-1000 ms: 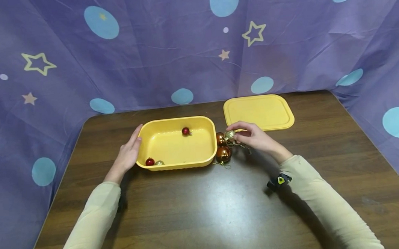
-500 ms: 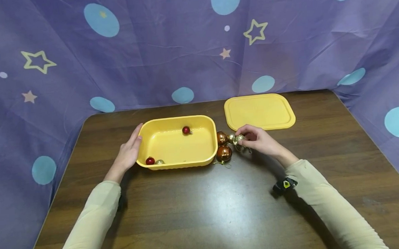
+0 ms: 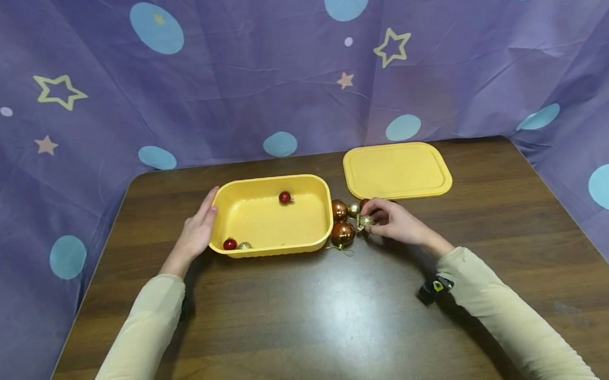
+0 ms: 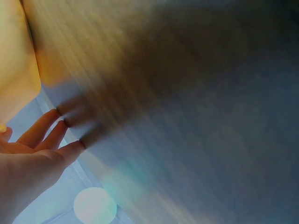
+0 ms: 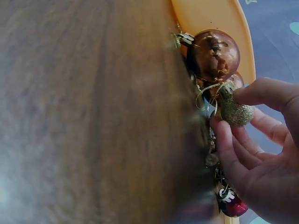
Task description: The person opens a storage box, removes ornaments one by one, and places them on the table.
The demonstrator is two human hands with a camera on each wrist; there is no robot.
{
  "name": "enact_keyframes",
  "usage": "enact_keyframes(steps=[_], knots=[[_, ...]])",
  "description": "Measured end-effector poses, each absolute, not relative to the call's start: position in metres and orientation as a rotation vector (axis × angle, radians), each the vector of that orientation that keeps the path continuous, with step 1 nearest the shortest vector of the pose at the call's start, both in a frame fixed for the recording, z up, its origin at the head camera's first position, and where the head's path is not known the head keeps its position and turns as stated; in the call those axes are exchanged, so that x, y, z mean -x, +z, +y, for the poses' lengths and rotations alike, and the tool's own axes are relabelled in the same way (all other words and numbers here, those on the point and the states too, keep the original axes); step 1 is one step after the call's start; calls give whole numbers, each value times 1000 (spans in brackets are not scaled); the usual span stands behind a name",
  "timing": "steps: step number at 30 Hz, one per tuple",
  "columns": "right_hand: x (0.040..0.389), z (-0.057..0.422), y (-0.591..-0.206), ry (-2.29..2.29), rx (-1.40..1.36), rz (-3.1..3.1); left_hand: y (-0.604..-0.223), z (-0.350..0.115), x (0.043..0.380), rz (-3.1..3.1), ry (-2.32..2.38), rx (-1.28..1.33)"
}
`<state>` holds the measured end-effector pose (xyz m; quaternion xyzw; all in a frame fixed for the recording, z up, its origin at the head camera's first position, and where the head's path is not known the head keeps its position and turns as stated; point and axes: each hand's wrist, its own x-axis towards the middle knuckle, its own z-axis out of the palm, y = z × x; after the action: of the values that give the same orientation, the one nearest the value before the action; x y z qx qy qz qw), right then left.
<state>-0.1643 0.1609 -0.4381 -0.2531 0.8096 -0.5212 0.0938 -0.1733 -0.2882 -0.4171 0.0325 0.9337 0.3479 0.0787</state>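
hands at opposite ends here — left hand (image 3: 195, 233) laid along the left end of the yellow box (image 3: 270, 223), fingers extended, resting against the wall and gripping nothing. right hand (image 3: 391, 224), off the right end, has a glittery gold ball (image 3: 366, 221) pinched between thumb and finger! whether that ball is clear of the worktop (image 3: 290, 317), these views can't settle. the relation that looks decisive: the box lies to the left of the pinched ball, its long axis running left to right, so a short end faces the right hand. that's the nearer hand, no contest, but the front copper ball (image 3: 343, 233) and the back copper ball (image 3: 339, 209) sit in between, right by the box wall. no long axis on the glittery one, it's round, yet its cap and string point boxward. crowding in close — a smooth gold ball (image 3: 354, 209) and, half hidden by fingers, a red ball (image 5: 233, 207). lid (image 3: 398, 171) lies flat, just beyond the right hand.
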Motion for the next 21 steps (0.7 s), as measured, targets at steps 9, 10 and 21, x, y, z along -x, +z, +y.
enact_keyframes(steps=[9,10,21], knots=[[162,160,-437,-1374,916,2516,-416,-287,175,2801,1044,-104],[162,159,-437,-1365,922,2518,-416,-287,175,2802,1041,-104],[163,155,-443,-1293,989,2577,-417,-287,174,2805,1027,-93]])
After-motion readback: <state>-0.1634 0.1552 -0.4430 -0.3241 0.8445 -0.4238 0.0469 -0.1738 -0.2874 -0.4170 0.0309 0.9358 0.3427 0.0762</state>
